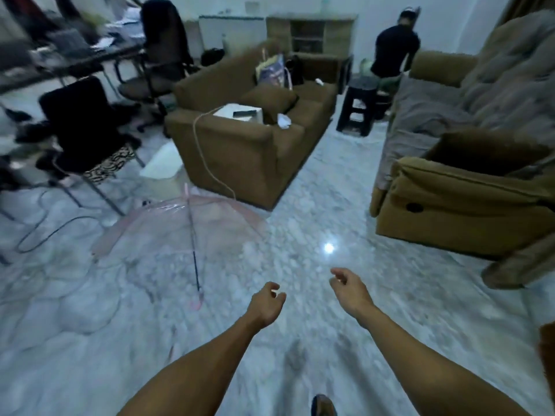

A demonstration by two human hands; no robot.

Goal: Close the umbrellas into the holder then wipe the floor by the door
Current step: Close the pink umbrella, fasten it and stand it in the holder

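A: Both hands are being held out over the floor (315, 223) — the left hand (266, 304) loosely curled, nothing being gripped, the right hand (348, 285) spread loose and empty too.

B: And the umbrella (180, 232)?

A: It is being left open on the floor, ahead and to the left, clear canopy facing down, pink handle (195, 303) pointing back toward the left hand but well apart from it.

B: What is being seen around it?

A: A brown sofa (249, 145) just behind the canopy, a cable (210, 163) being draped over its arm. A chair (87, 136) to the left, by a cluttered desk (69, 61). A second sofa (462, 190) on the right. Far back, another person (395, 46) is standing. Much is being blurred.
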